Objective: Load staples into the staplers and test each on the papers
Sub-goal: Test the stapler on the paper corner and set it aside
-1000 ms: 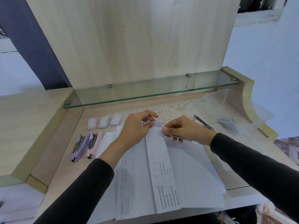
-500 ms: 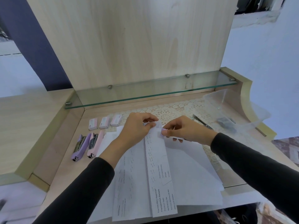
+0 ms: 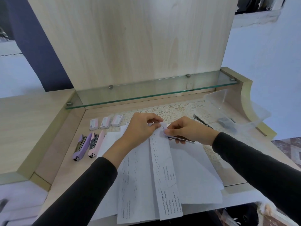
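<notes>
White paper strip with bold "Transaction Details" print

Both arms stretch in from the bottom corners of the frame and meet at the middle, the left sleeve and right sleeve black and ending at bare wrists. The left hand lies back up, its thumb and forefinger curled together and pinching the upper end of a paper strip. The right hand faces it from the right, knuckles up, its thumb tip pressed on the same end of the strip. Its other fingers curl under, with a thin metal piece beneath them. The two hands sit just beside each other.
</notes>
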{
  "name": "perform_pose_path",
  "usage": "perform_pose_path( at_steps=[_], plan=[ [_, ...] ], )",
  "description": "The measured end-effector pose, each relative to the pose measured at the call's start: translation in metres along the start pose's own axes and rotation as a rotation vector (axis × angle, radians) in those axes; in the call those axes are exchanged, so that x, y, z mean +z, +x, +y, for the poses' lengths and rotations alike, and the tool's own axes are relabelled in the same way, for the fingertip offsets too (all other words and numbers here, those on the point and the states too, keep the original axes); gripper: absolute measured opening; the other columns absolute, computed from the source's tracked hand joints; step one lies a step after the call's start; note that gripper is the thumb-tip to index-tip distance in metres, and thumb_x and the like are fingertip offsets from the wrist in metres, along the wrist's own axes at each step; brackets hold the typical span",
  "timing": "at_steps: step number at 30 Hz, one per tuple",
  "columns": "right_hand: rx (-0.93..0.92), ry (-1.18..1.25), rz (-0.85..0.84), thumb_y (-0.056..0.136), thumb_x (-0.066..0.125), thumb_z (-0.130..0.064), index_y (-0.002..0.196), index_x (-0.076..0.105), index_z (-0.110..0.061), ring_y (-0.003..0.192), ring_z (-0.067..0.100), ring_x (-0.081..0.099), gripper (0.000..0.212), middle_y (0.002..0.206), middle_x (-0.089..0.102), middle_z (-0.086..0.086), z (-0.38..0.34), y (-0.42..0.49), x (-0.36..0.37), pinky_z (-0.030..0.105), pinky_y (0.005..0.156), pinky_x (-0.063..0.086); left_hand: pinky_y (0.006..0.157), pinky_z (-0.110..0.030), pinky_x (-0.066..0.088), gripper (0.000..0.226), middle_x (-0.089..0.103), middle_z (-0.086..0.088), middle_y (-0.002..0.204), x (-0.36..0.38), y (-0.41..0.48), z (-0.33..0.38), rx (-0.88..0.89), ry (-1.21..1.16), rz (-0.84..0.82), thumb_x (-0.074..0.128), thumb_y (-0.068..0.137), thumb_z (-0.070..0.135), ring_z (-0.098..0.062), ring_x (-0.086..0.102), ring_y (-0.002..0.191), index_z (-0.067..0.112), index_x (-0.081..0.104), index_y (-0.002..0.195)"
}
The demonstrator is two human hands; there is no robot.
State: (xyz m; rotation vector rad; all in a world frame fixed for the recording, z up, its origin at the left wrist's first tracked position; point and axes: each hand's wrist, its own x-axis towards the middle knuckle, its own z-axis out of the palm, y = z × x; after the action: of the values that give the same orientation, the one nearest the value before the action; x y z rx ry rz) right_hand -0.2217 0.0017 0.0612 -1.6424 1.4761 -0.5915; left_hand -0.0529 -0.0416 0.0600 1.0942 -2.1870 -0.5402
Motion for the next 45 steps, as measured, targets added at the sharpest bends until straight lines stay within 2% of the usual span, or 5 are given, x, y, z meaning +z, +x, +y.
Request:
perform_pose_path(
  at_steps=[8, 13, 20, 27, 45],
  plan=[
    [-0.113, -0.097, 0.122, 0.084, 0.061, -0.029, 0.078, 0.062, -0.001, 0.042, -0.003, 0.049, 0.029, 0.06, 0.053, -0.002, 0.003, -0.002, 0.006, 0.005, 0.041, 0.035, 0.086, -0.025, 0.044, 0.024, 0.068, 0.005, 0.097, -0.002, -0.008, -0.007, -0.05, 0.101, 0.076, 0.064, 0.083, 0.028, -0.006, 0.056, 0.083, 0.018, 0.066, 0.105],
    [-0.169, -0.161, 0.15, 0.082, 0.062, -0.033, 0.091, 0.065, 0.0, 0.065, 0.013, 0.049, 0.035, 0.089, 0.065, 0.018, 0.008, -0.001, 0.008, 0.018, 0.057, 0.038, 0.092, -0.045, 0.043, 0.015, 0.068, 0.005, 0.087, 0.0, -0.012, -0.017, -0.125, 0.086, 0.068, 0.064, 0.084, 0.026, -0.014, 0.06, 0.086, 0.014, 0.07, 0.089],
    [-0.203, -0.215, 0.2, 0.08, 0.062, -0.038, 0.063, 0.048, -0.028, 0.065, 0.007, 0.043, 0.025, 0.069, 0.049, -0.008, 0.004, -0.002, 0.005, 0.017, 0.057, 0.032, 0.086, -0.045, 0.043, 0.009, 0.072, -0.001, 0.082, 0.004, -0.011, -0.015, 0.001, 0.079, 0.225, 0.068, 0.08, 0.019, -0.014, 0.058, 0.076, 0.01, 0.072, 0.082],
    [-0.235, -0.235, 0.238, 0.081, 0.063, -0.035, 0.056, 0.037, -0.02, 0.058, 0.013, 0.033, 0.039, 0.062, 0.038, -0.001, 0.0, -0.004, 0.005, 0.022, 0.055, 0.025, 0.082, -0.023, 0.023, 0.015, 0.07, 0.0, 0.097, 0.005, -0.012, -0.009, 0.057, 0.093, 0.266, 0.064, 0.084, 0.018, 0.007, 0.044, 0.076, 0.012, 0.072, 0.095],
    [-0.226, -0.257, 0.259, 0.082, 0.063, -0.032, 0.055, 0.034, -0.019, 0.057, 0.011, 0.033, 0.041, 0.061, 0.039, -0.002, -0.002, -0.006, 0.007, 0.022, 0.055, 0.026, 0.084, -0.033, 0.031, 0.022, 0.073, -0.001, 0.089, 0.003, -0.013, -0.007, 0.136, 0.105, 0.224, 0.06, 0.079, 0.027, -0.012, 0.061, 0.081, 0.014, 0.074, 0.089]
  ],
)
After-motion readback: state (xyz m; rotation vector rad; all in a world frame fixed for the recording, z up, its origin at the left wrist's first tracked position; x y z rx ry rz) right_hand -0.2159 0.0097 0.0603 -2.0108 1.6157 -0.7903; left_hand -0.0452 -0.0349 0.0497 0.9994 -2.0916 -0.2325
